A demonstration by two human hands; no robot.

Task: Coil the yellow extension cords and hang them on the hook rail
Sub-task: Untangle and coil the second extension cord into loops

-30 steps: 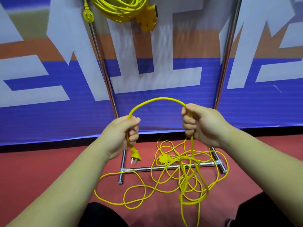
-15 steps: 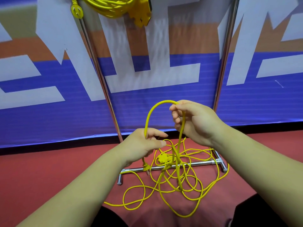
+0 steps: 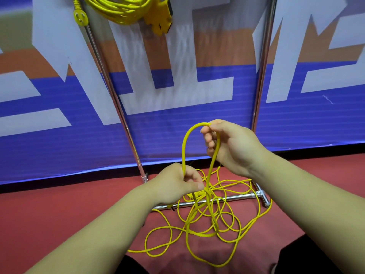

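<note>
A long yellow extension cord [image 3: 213,230] lies in a loose tangle on the red floor. One narrow loop of it rises between my hands. My right hand [image 3: 231,145] pinches the top of that loop, higher up. My left hand [image 3: 177,184] grips the loop's left strand lower down, with the cord's plug end hidden under it. A second yellow cord [image 3: 118,8], coiled, hangs at the top of the rack with its plug [image 3: 80,16] and yellow socket block [image 3: 161,20] dangling.
The rack has two chrome uprights [image 3: 110,91] [image 3: 262,76] and a chrome foot bar [image 3: 227,198] on the floor under the tangle. A blue, white and orange banner [image 3: 177,95] stands right behind it. My dark trouser knees [image 3: 308,260] show at the bottom edge.
My hands came together from about level and apart. The left hand dropped and moved right, the wide arc of cord narrowed into a tall loop, and the plug went out of sight.
</note>
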